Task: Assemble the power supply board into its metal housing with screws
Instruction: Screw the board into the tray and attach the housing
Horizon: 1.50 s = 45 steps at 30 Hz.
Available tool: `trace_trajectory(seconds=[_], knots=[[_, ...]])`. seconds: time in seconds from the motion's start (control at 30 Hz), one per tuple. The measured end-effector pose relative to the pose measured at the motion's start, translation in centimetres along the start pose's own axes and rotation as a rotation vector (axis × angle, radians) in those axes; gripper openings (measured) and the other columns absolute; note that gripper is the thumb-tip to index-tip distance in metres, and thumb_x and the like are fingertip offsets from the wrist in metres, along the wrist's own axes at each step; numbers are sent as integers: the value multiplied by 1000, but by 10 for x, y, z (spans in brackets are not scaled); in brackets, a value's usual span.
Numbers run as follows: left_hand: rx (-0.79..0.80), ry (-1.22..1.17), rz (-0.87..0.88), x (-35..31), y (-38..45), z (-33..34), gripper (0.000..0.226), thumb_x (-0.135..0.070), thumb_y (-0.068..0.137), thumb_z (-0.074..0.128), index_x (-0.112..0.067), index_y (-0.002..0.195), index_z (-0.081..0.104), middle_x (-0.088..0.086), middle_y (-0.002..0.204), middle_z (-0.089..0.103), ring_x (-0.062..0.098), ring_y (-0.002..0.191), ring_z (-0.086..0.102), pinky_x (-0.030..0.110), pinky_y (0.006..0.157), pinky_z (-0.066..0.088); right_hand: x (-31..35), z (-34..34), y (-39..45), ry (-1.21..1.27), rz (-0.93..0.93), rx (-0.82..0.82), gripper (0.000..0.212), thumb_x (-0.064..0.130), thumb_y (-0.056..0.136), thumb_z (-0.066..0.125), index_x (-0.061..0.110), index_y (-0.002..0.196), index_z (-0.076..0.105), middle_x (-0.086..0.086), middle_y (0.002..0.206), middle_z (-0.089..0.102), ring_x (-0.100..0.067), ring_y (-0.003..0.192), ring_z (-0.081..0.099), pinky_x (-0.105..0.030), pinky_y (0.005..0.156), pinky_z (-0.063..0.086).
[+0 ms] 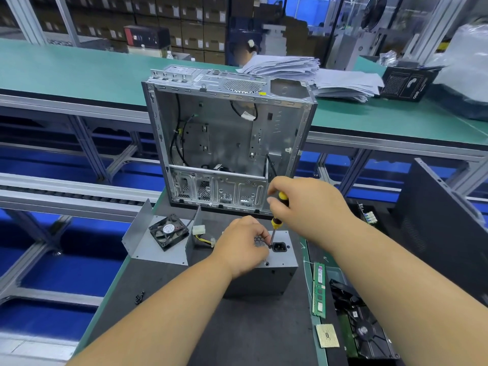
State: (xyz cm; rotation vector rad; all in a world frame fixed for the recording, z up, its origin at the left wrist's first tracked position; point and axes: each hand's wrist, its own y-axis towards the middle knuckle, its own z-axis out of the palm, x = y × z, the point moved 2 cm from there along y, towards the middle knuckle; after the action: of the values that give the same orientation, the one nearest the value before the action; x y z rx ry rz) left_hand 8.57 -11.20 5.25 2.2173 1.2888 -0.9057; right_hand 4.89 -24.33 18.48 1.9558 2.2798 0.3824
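The grey metal power supply housing stands on the dark mat, its face with the black power socket turned up. My right hand grips a yellow-and-black screwdriver, tip down just left of the socket. My left hand rests on the housing top, fingers pinched at the screwdriver tip; any screw there is hidden. A loose black fan lies on the bent metal cover to the left, with a wire bundle and white connector beside it.
An open computer case stands upright behind the housing. A few small black screws lie on the mat at left. A RAM stick, a chip and a tray of parts sit at right. A black side panel leans far right.
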Motion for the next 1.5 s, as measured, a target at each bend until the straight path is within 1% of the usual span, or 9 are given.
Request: trace_trajectory(seconds=[0.1,0.27,0.57,0.73,0.8,0.97,1.17,1.27,1.5], knots=[[1,-9,-7,0,-1,0,18,-21,74,61,-38,80,62,-21,101,51,7,108,38,28,89,38,-1,1,1,-70,10,0,27,52,97,39,32,87,54,8,68,54,-15,68,52,-25,49,30],[-2,5,-5,0,0,0,19,-21,74,62,-39,78,61,-22,99,49,8,108,38,27,87,37,1,-1,0,114,44,80,17,35,88,44,33,90,61,12,94,56,-14,85,55,-29,63,43],[-6,-19,-9,0,-2,-1,20,-21,74,61,-41,76,60,-24,99,49,5,107,37,27,85,37,-3,2,-1,-83,77,8,39,57,96,34,28,83,56,7,70,59,-16,71,57,-25,50,32],[-2,-16,-11,-2,-2,0,20,-20,74,61,-40,77,59,-22,98,49,6,106,37,27,85,36,0,0,-2,70,58,48,31,38,88,45,32,116,59,11,106,58,-15,86,54,-28,58,36],[-2,-20,-10,-2,-2,-1,20,-20,75,61,-40,78,59,-22,99,49,6,107,37,27,85,35,0,-2,-2,68,49,28,34,37,92,46,34,125,53,12,97,60,-16,85,56,-30,59,40],[0,-18,-11,-3,-2,-2,21,-20,75,61,-40,77,60,-21,99,49,7,109,38,30,88,39,-2,0,-2,-124,51,9,34,56,97,36,30,87,56,7,67,55,-18,70,54,-25,49,28],[-8,-14,-1,-3,-2,-1,21,-18,74,61,-39,77,60,-20,96,49,8,107,38,27,84,36,1,2,-3,61,58,65,23,35,87,44,30,106,55,12,99,56,-18,83,55,-24,52,30],[1,-6,-3,-2,-2,-1,19,-20,75,61,-38,79,61,-20,99,50,9,109,38,30,89,38,0,-2,-2,59,36,25,26,36,91,48,32,116,51,12,95,60,-17,83,56,-28,57,42],[-1,-11,3,-1,-1,-1,18,-20,75,61,-37,81,62,-19,101,51,8,108,38,30,89,38,-3,2,-2,-127,34,-6,38,60,94,36,26,79,47,7,68,52,-18,69,52,-26,48,27]])
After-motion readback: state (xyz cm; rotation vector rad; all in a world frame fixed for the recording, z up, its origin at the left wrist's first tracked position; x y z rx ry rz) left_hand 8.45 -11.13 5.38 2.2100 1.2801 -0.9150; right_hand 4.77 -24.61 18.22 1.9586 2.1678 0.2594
